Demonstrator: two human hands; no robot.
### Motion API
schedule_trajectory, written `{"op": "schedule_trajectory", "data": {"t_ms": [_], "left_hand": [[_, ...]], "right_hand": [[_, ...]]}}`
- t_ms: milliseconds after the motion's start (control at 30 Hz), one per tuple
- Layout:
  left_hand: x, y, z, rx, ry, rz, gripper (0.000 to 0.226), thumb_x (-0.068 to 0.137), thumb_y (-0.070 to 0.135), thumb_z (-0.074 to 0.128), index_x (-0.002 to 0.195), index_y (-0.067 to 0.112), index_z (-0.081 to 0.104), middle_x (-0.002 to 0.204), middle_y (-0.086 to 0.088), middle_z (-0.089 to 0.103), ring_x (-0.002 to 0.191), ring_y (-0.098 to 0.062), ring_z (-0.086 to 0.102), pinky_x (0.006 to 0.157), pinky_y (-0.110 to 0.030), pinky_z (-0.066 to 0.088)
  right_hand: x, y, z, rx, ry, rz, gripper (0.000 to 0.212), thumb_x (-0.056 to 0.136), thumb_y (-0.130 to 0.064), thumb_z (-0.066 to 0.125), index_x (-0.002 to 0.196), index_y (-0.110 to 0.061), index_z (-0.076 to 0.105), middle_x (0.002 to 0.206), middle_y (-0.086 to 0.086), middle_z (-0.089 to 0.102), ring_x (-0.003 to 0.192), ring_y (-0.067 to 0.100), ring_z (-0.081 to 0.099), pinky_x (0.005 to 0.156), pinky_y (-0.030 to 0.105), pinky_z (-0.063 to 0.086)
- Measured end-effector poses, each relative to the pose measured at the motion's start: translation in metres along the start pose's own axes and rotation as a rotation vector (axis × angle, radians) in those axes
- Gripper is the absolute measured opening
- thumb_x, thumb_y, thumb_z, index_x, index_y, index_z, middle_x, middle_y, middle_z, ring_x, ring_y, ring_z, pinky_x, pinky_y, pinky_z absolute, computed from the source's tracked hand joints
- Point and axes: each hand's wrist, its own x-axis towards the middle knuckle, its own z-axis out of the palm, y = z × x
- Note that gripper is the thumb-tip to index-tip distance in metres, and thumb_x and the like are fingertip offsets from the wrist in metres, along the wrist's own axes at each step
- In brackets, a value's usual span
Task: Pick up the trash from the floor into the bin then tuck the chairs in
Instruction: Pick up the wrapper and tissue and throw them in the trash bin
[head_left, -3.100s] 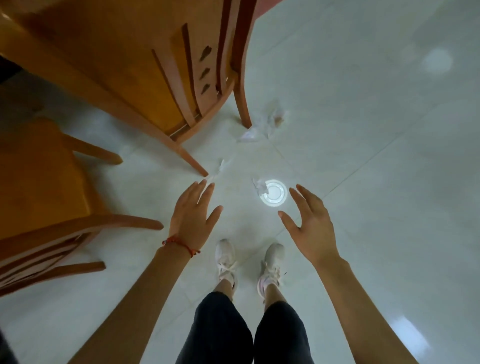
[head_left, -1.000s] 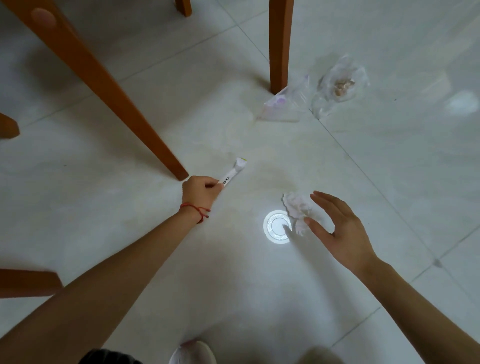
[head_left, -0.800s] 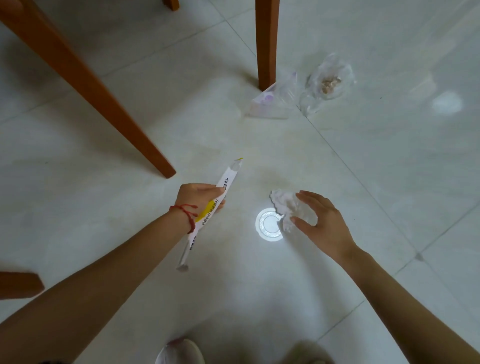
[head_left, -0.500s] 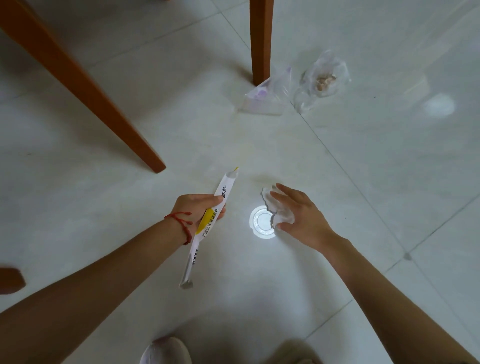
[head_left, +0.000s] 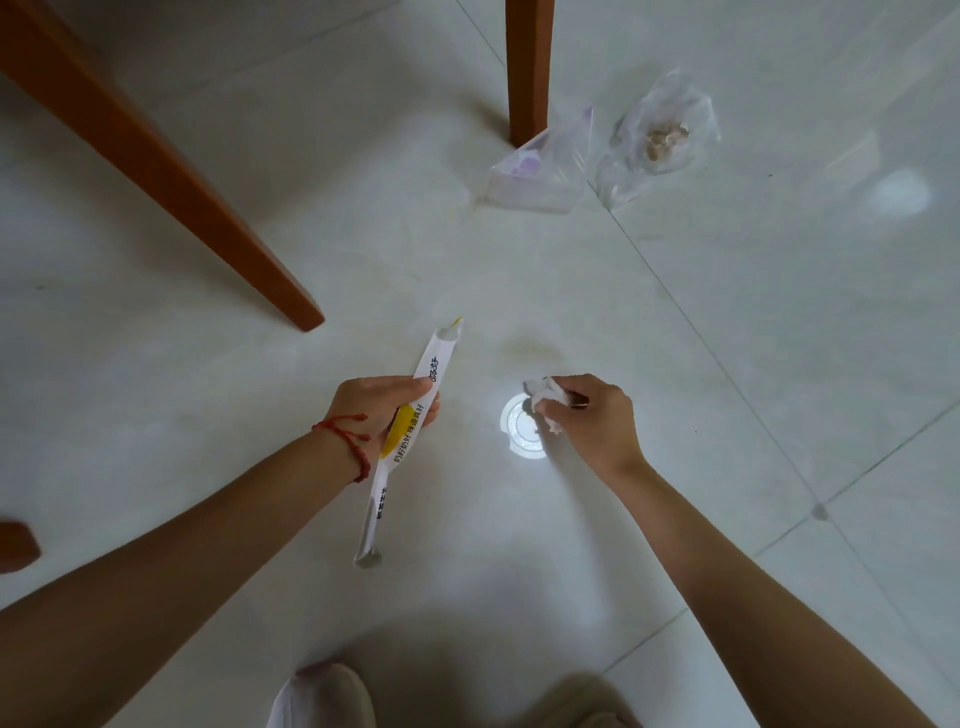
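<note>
Trash being gathered off the pale tiled floor by both hands.

Right hand is pinching a crumpled white tissue in closed fingers, just above a bright round light reflection; left hand is gripping a long white-and-yellow wrapper mid-length, both ends sticking free. Farther off, a clear triangular packet is lying against an upright chair leg, a crumpled clear bag just beside it. A slanted chair leg is crossing the left; open tile is stretching right.
</note>
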Motion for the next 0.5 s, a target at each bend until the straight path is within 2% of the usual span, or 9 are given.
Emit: {"op": "schedule_trajectory", "data": {"t_ms": [67, 167, 267, 367, 500], "left_hand": [[-0.002, 0.0, 0.0, 0.014, 0.015, -0.008, 0.014, 0.086, 0.005, 0.057, 0.093, -0.007, 0.061, 0.064, -0.009, 0.065, 0.044, -0.007, 0.062, 0.043, -0.014, 0.049], [-0.008, -0.001, -0.001, 0.039, 0.046, -0.025, 0.011, 0.085, 0.007, 0.058, 0.081, -0.002, 0.063, 0.048, 0.002, 0.066, 0.044, -0.006, 0.062, 0.048, -0.017, 0.049], [-0.026, -0.002, 0.001, 0.048, 0.058, -0.035, 0.014, 0.085, 0.008, 0.058, 0.075, 0.0, 0.063, 0.045, 0.003, 0.064, 0.043, -0.004, 0.06, 0.043, -0.012, 0.046], [-0.05, 0.001, 0.004, 0.011, 0.069, -0.024, 0.011, 0.084, 0.008, 0.06, 0.076, 0.001, 0.064, 0.049, 0.003, 0.066, 0.046, -0.005, 0.062, 0.046, -0.013, 0.048], [-0.084, 0.01, 0.011, -0.046, 0.085, -0.008, 0.011, 0.083, 0.004, 0.061, 0.073, 0.003, 0.065, 0.051, 0.002, 0.067, 0.048, -0.008, 0.064, 0.052, -0.017, 0.053]], "right_hand": [[-0.004, -0.003, 0.0, 0.18, -0.009, 0.1, 0.018, 0.073, -0.004, 0.064, 0.068, 0.011, 0.056, 0.057, 0.008, 0.049, 0.056, 0.011, 0.043, 0.057, 0.022, 0.033], [-0.018, -0.011, -0.003, 0.359, -0.026, 0.183, 0.019, 0.073, -0.007, 0.067, 0.072, 0.011, 0.061, 0.065, 0.015, 0.055, 0.063, 0.019, 0.047, 0.065, 0.031, 0.039], [-0.037, -0.021, -0.009, 0.473, -0.025, 0.252, 0.013, 0.078, -0.004, 0.067, 0.081, 0.008, 0.067, 0.069, 0.013, 0.057, 0.066, 0.021, 0.05, 0.071, 0.032, 0.045], [-0.054, -0.032, -0.018, 0.568, 0.006, 0.316, 0.013, 0.076, -0.006, 0.07, 0.087, 0.002, 0.07, 0.076, 0.014, 0.056, 0.073, 0.023, 0.052, 0.074, 0.033, 0.048], [-0.081, -0.054, -0.04, 0.625, 0.04, 0.356, 0.006, 0.076, -0.005, 0.07, 0.082, -0.005, 0.071, 0.082, 0.016, 0.055, 0.077, 0.024, 0.052, 0.076, 0.034, 0.05]]}}
